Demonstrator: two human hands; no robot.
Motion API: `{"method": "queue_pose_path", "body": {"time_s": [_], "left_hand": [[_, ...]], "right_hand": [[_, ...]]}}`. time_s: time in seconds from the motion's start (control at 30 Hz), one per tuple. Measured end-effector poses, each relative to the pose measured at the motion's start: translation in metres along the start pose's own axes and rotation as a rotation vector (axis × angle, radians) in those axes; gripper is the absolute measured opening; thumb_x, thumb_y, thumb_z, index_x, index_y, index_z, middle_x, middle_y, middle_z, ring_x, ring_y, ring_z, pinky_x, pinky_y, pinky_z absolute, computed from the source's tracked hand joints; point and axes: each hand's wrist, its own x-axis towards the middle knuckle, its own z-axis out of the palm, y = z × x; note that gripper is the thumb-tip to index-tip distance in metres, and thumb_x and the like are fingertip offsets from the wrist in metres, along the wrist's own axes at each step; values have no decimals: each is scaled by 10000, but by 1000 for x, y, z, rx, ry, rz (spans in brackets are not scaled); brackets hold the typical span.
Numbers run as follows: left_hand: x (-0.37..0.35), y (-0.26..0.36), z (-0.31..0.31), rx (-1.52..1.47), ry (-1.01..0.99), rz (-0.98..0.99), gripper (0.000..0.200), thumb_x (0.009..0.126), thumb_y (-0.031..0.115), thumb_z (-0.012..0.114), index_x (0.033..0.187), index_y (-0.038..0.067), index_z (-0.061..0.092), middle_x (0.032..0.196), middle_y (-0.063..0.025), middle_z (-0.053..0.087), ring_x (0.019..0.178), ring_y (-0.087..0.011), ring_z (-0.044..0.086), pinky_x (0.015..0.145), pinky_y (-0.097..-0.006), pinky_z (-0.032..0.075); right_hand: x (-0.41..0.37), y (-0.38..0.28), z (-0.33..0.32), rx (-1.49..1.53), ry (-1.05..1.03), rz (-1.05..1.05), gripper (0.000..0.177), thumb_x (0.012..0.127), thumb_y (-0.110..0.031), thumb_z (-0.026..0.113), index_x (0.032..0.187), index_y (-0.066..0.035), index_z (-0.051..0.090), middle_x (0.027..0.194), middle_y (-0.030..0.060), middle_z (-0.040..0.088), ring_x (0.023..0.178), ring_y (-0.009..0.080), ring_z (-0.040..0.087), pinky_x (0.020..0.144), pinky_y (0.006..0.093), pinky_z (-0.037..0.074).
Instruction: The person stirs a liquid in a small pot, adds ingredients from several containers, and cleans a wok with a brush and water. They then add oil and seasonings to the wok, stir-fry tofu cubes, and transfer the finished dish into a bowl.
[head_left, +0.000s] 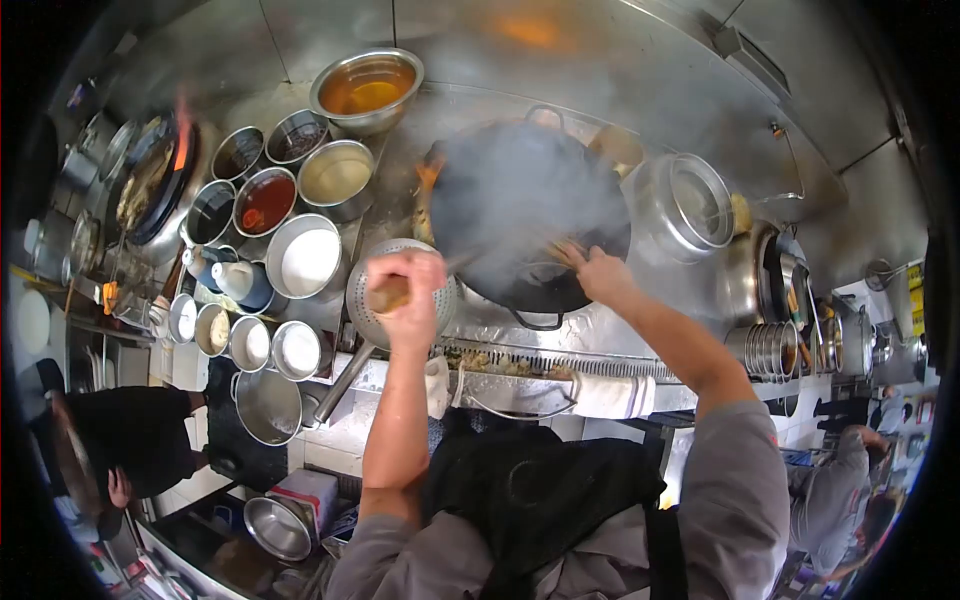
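Note:
A large black wok (470,215) sits on the range in front of me, much of it veiled by steam. My left hand (410,285) is closed round the brown handle (388,296) of a wooden-handled tool, above a perforated strainer (360,305). The tool's shaft points towards the wok, and its far end is lost in steam. My right hand (603,277) reaches over the wok's right side, fingers closed on light-brown wooden sticks (568,252) that point into the wok. Steam hides the wok's contents.
Left stand several metal pots, including a red sauce pot (265,201) and a white-filled pot (304,257). A bowl of amber liquid (368,90) stands behind. Stacked metal pans (690,205) are right of the wok. A striped towel (614,396) hangs at the front edge. Another person (130,440) stands left.

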Motion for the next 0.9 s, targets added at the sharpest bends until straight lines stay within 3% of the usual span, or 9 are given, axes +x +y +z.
{"method": "queue_pose_path", "body": {"time_s": [0.07, 0.13, 0.33, 0.5, 0.6, 0.67, 0.73, 0.77, 0.9], "left_hand": [[-3, -4, 9, 34, -24, -50, 192, 942, 2, 569, 924, 86, 398, 715, -59, 500, 597, -137, 480, 574, -314, 455], [1, -4, 5, -130, 62, -74, 193, 936, -2, 574, 913, 90, 405, 739, -62, 508, 589, -141, 478, 584, -327, 458], [-17, -13, -52, -90, 203, -376, 219, 906, 17, 641, 949, 92, 440, 854, -66, 603, 784, -192, 597, 712, -350, 512], [-65, 17, -125, 910, -472, -689, 258, 872, 111, 698, 1009, 50, 489, 967, -147, 664, 830, -260, 672, 746, -391, 547], [-64, 30, -62, 1573, -780, -494, 265, 868, 121, 675, 1020, 30, 478, 924, -197, 653, 815, -360, 674, 702, -395, 546], [-69, 9, -69, 1570, -786, -507, 290, 870, 151, 664, 1035, 30, 458, 855, -217, 632, 843, -448, 638, 685, -418, 534], [-75, -13, -90, 1125, -687, -494, 351, 887, 226, 684, 1051, 33, 440, 756, -143, 584, 695, -317, 640, 591, -429, 517], [-67, -4, -85, 746, -556, -1103, 333, 943, 316, 622, 1066, 32, 499, 776, -91, 594, 622, -213, 594, 500, -346, 468], [-90, 13, -90, 152, -139, -1467, 363, 1001, 370, 512, 1110, 25, 534, 757, -41, 551, 544, -126, 493, 437, -251, 386]], "right_hand": [[-7, -15, -53, 29, 0, 82, 670, 879, -338, 618, 1488, -277, 344, 1180, 199, 615, 961, 377, 665, 786, 470, 553], [-7, -11, -136, 578, -627, 57, 652, 891, -310, 607, 1482, -243, 342, 1124, 202, 631, 956, 375, 666, 781, 455, 559], [28, 3, -5, 159, 38, 282, 496, 881, -359, 628, 1324, -170, 511, 1112, 226, 627, 989, 388, 660, 853, 468, 542], [26, -23, -33, 1365, -320, 324, 626, 865, -400, 630, 1427, -188, 456, 1049, 233, 663, 818, 362, 691, 774, 468, 554], [-3, -53, -53, 1264, -210, 216, 676, 857, -433, 627, 1463, -221, 417, 1024, 239, 679, 782, 345, 690, 763, 455, 552], [-21, -71, -41, 828, 90, -139, 681, 862, -418, 619, 1474, -220, 394, 1008, 242, 680, 828, 359, 684, 799, 447, 546], [-45, -91, -39, 582, 141, -264, 684, 892, -449, 581, 1500, -263, 329, 960, 248, 680, 951, 387, 657, 880, 476, 516], [-60, -91, -46, 534, 136, -305, 680, 900, -462, 570, 1503, -285, 312, 974, 240, 676, 954, 381, 659, 874, 481, 519], [-53, -46, -38, 351, 176, -251, 667, 920, -483, 546, 1509, -353, 261, 1067, 232, 636, 929, 376, 665, 855, 490, 526]]}}
